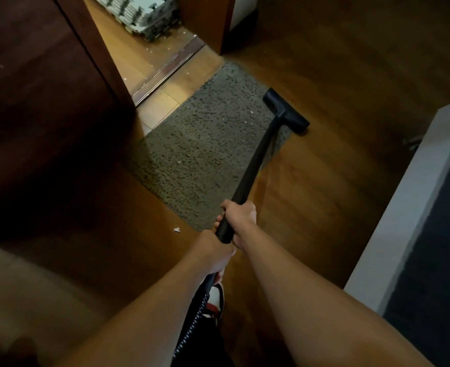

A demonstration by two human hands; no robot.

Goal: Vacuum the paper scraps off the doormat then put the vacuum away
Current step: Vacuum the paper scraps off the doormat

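A shaggy grey-brown doormat [205, 144] lies on the wooden floor before an open doorway. A few small white paper scraps [178, 162] dot its pile. The black vacuum wand [255, 162] slants across the mat's right side. Its floor head [286, 110] rests at the mat's far right edge, partly on bare floor. My right hand [241, 215] grips the wand's lower end. My left hand [218, 256] grips just below it, where the ribbed black hose [192, 324] starts. One more scrap [176, 230] lies on the floor near the mat's near corner.
A dark wooden door [46, 107] stands open on the left. Beyond the metal threshold strip [165, 70], scraps litter the floor by stacked foam tiles [139, 14]. A white-edged cabinet [417, 202] borders the right. A red-and-white shoe [214, 303] shows beneath my arms.
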